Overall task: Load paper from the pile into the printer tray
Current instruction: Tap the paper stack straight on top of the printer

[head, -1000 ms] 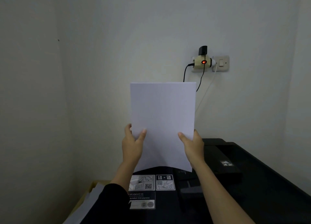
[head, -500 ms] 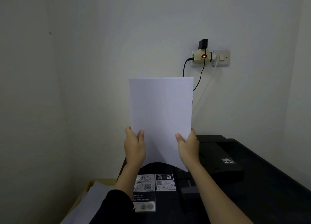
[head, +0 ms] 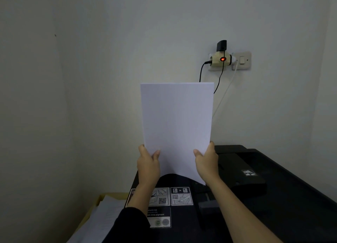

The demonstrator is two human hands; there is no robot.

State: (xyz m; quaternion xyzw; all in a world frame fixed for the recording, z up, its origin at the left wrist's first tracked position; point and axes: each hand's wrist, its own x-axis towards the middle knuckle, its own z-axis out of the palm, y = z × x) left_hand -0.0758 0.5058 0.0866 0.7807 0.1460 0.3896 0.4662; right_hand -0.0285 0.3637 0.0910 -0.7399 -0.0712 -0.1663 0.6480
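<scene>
Change: hardly any since half a second back; paper and both hands sit a touch right of where they were, grip unchanged.
Paper (head: 176,122): white sheets, held upright at centre frame, top edge level, bottom edge bowed upward between the hands, clear of the printer below.
Left hand (head: 148,165): clamped on the lower left edge of the paper, thumb on the near face, fingers hidden behind.
Right hand (head: 207,163): clamped on the lower right edge, thumb across the near face, fingers behind.
Sleeve (head: 127,224): dark, on the left forearm, bottom centre; right forearm bare.
Printer (head: 273,197): black, filling the lower right, directly under the paper; instruction stickers (head: 170,197) on the top panel near lower centre, partly covered by the left forearm.
Tray: not clearly made out; too dark to tell.
Pile (head: 102,219): loose white sheets in a yellowish box, lower left, just beside the printer.
Socket (head: 221,59): on the wall, upper right of centre, red light lit, black and white cables hanging down, some passing behind the paper.
Switch (head: 242,60): white, just right of the socket.
</scene>
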